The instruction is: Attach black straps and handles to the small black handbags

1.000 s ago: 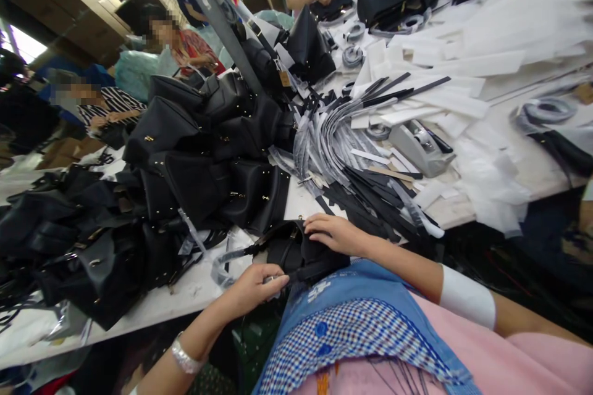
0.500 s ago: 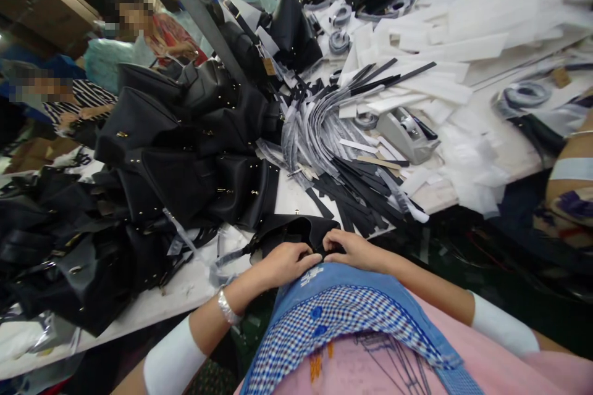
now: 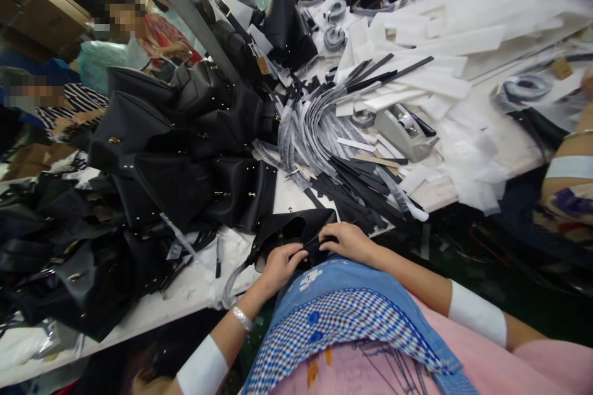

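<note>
A black leather handbag (image 3: 296, 229) lies at the near edge of the white table (image 3: 152, 303), right in front of my body, with its mouth open upward. My left hand (image 3: 281, 264) is closed on the bag's near rim, fingers curled over the edge. My right hand (image 3: 348, 241) grips the same rim just to the right, fingers tucked into the opening. A plastic-wrapped strap (image 3: 231, 281) hangs from the bag's left side over the table edge.
A big heap of black handbags (image 3: 152, 166) fills the table's left half. Black and wrapped straps (image 3: 324, 136) fan out in the middle, beside a grey tape dispenser (image 3: 403, 129) and white foam sheets (image 3: 463, 43). Other people sit at the far left and far end.
My left hand came up from the strap at the table edge to the bag's rim beside my right hand. The bag has been drawn closer and its mouth now gapes open.
</note>
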A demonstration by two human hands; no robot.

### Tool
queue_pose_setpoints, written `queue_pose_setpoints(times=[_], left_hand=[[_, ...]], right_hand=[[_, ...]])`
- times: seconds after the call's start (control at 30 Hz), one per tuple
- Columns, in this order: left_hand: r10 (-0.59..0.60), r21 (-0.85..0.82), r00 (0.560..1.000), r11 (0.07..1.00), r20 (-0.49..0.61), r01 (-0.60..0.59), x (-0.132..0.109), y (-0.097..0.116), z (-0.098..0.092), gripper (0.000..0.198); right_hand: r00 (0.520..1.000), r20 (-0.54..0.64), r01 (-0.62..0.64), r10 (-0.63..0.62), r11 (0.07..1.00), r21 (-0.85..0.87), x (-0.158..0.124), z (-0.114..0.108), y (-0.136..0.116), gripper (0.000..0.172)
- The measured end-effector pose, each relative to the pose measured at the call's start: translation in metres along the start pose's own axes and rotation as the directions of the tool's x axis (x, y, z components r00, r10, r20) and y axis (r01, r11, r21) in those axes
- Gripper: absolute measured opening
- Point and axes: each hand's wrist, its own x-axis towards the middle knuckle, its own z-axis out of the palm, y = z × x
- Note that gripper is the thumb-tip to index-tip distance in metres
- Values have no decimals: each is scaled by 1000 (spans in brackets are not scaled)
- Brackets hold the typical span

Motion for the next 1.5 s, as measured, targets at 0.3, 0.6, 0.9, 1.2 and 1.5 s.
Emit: queue_pose_setpoints(times=[0.3, 0.6, 0.9, 1.2, 1.5], left_hand=[[-152, 9, 988, 988, -39, 152, 4, -4, 21, 38], [-209, -208, 976, 954, 54, 216, 14, -6, 20, 43], [-241, -248, 970, 938, 35, 242, 14, -13, 22, 46], [-237, -287, 971, 928, 41, 239, 19, -22, 24, 47], [-295, -368, 953, 880, 71, 300, 20, -20, 25, 56]], right_hand=[[999, -53, -1, 9, 990, 142, -8, 27, 23, 16], [986, 61, -169, 158, 932, 322, 3, 21, 17, 19], [971, 31, -238, 237, 944, 228, 11, 25, 13, 22], [965, 67, -261, 252, 924, 279, 15, 23, 9, 22], [944, 97, -331, 316, 905, 267, 23, 23, 12, 21]])
